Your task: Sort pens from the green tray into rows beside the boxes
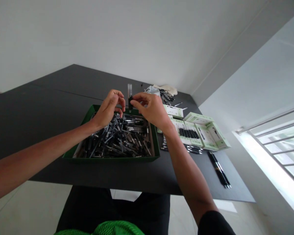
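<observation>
As seen from the head camera, both hands are held above a green tray (111, 159) at lower centre of the frame. A dark pen piece (130, 102), with a clear tube (129, 91) standing upright from it, is positioned just past the tray's far rim. The right hand (150, 109) is closed to a narrow pinch grip, and its fingertips (133, 102) are set against the dark pen piece from the right; the piece is judged to be held there. The left hand (109, 109) is found curled, with its fingers (120, 98) just beside the piece. Whether anything is held in that grip cannot be determined, as the inside of the hand is hidden.

The tray is filled with a criss-crossed mass of black-and-silver pens (117, 137) and is set on a dark surface (63, 98). Opened green-and-white cartons (201, 133) are placed to the right of the tray, with a row of black pens (189, 133) seated in one of them. Loose pens (193, 149) are lying just below the cartons, and further black pens (219, 169) are laid toward the lower right. A grey-blue crumpled sheet (152, 90) and a pale cloth (166, 89) are noted at the surface's far edge. A barred window (279, 150) is recorded at the right of the frame.
</observation>
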`<state>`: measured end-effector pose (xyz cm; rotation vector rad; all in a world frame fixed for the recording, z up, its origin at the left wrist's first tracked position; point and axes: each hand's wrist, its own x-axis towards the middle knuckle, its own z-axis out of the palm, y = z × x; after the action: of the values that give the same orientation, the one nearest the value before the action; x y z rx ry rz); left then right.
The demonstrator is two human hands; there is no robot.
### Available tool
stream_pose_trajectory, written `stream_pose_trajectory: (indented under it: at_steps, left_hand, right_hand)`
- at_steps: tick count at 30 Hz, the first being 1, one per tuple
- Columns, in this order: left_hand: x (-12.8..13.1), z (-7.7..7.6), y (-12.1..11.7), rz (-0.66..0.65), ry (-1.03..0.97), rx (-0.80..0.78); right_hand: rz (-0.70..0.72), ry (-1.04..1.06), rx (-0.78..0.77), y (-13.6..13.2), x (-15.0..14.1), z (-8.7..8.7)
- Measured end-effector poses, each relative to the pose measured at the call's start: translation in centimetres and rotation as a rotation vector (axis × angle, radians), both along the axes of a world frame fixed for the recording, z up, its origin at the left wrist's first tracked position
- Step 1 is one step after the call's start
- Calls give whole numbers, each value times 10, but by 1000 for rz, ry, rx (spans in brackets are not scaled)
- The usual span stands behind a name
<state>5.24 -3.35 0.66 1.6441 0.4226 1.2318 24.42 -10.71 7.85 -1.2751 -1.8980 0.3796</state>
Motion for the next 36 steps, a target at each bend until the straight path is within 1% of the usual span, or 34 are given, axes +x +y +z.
stream_pose_trajectory:
  at_steps: [3,6,9,11,12,14,16,18,21,25,29,32,36]
  left_hand:
    - [-1,-3,4,62,3,-23]
    - [-2,-4,7,100,6,-32]
    - [-1,-2,6,73,31,-36]
    - [-1,-1,4,50,49,-38]
    - [0,-1,4,44,58,-39]
    - [0,0,2,44,71,-37]
    - [1,0,1,50,81,-35]
    - [0,2,0,51,95,-38]
    - [0,4,-3,48,112,-45]
    - [-1,5,-5,43,120,-44]
    - [-2,4,-3,35,97,-25]
    - [-2,4,-2,26,78,-19]
    - [-2,4,-2,19,69,-21]
  right_hand:
    - [-121,21,38,-14,41,0]
    - [-299,4,29,-40,103,-7]
    - [-503,-14,-67,-73,172,-22]
    - [-605,-24,-153,-94,211,-34]
    - [-645,-32,-194,-102,226,-41]
    - [-663,-76,-269,-115,245,-54]
    - [-664,-135,-333,-119,251,-65]
    - [-669,-202,-380,-117,246,-73]
    - [-687,-305,-415,-105,231,-82]
    - [-727,-379,-434,-83,213,-90]
    - [-819,-457,-454,-71,201,-93]
    - [-872,-511,-466,-68,194,-92]
    - [-904,-563,-487,-68,183,-90]
